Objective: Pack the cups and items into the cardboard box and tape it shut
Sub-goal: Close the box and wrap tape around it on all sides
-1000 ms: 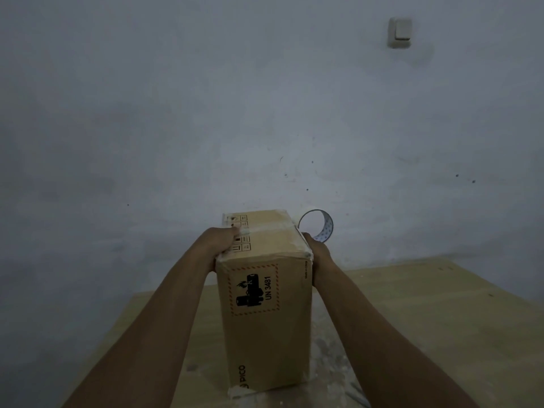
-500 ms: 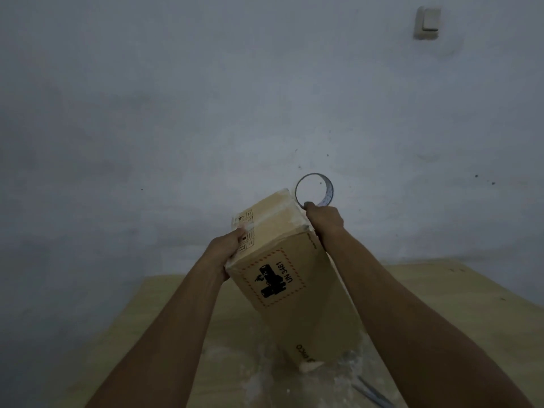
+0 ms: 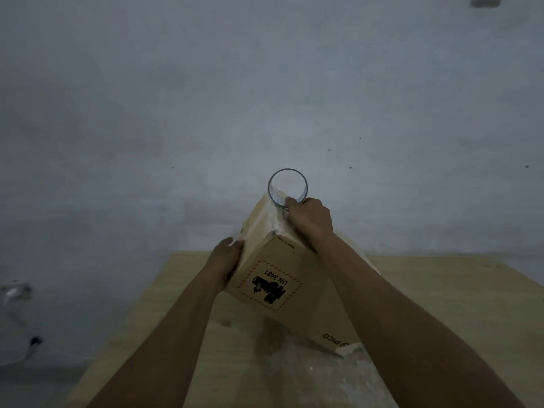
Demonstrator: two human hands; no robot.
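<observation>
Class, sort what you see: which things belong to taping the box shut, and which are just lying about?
In use: tilted cardboard box; tape roll, held by right hand; left hand gripping the box.
Lying about: wooden table; wall switch.

The cardboard box (image 3: pixel 282 278) bears a "UN 3481" label and "pico".

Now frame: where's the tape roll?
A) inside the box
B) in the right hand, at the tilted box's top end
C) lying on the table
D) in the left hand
B: the right hand grips the tape roll at the upper end of the tilted box, while the left hand only holds the box's side.
</observation>
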